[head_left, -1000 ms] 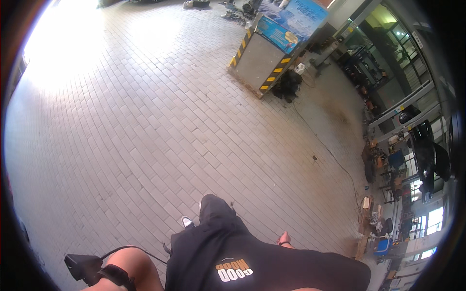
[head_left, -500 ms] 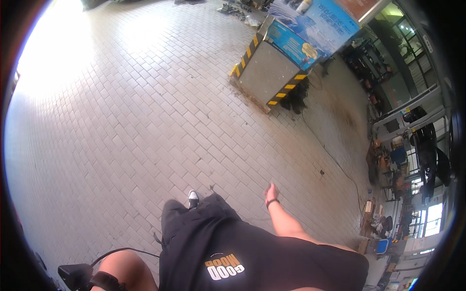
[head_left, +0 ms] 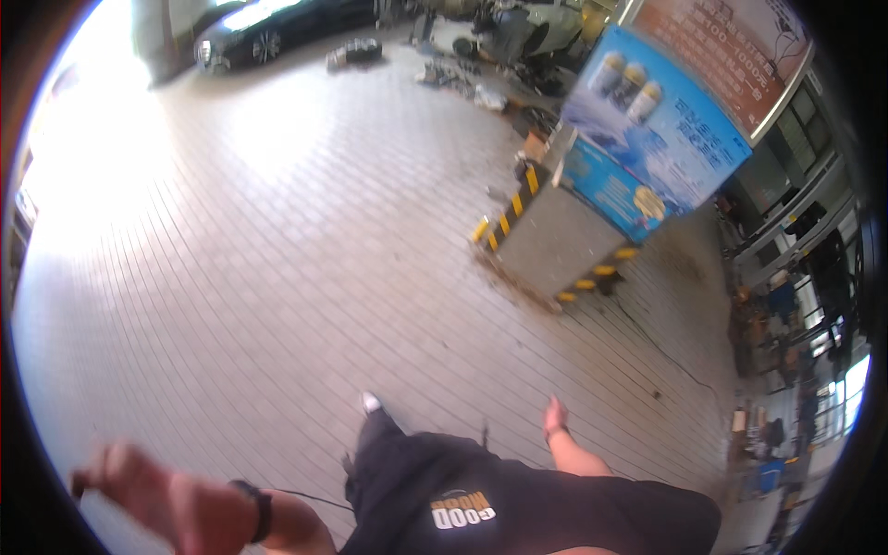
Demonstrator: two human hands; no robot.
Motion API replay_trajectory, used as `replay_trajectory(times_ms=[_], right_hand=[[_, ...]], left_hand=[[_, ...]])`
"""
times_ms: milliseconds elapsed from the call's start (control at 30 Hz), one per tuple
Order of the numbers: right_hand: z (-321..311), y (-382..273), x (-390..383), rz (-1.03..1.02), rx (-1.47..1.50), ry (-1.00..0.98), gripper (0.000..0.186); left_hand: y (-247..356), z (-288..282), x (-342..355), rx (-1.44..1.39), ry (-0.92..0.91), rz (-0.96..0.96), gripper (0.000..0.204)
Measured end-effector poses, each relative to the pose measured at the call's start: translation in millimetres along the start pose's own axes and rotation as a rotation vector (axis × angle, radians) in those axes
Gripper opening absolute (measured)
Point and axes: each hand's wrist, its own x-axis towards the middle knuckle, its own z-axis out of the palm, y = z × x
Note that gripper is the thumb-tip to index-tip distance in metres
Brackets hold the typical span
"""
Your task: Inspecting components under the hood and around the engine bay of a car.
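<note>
A thin black cord [head_left: 314,499] between the left forearm [head_left: 298,523] and the dark shirt [head_left: 578,509] could snag if the blurred left hand [head_left: 176,499] swings wide; whether that or the right hand [head_left: 555,416] is spread or gripping, I cannot tell.

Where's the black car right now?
The black car is at the top of the head view, left of centre, across the paved floor and left of the stripe-edged pillar.

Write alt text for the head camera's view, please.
A person's blurred left hand at lower left, right hand out beside black clothes, above a paved floor. A stripe-edged pillar stands ahead; a dark car farther off.
</note>
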Motion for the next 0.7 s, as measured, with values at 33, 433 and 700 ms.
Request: replay_trajectory(times_ms=[33,433,700], right_hand=[[11,18,-7,-0.093,0.029,0.13,0.05],[225,-71,-9,0.377,0.082,0.44,0.048],[515,-220,169,0.172,0.018,0.231,0.045]], left_hand=[[-11,-62,2,0.025,-0.01,-0.127,0.114],[-370,-604,-83,0.469,1.132,-1.248,0.071],[-383,-714,-119,0.828,1.584,-1.527,0.082]])
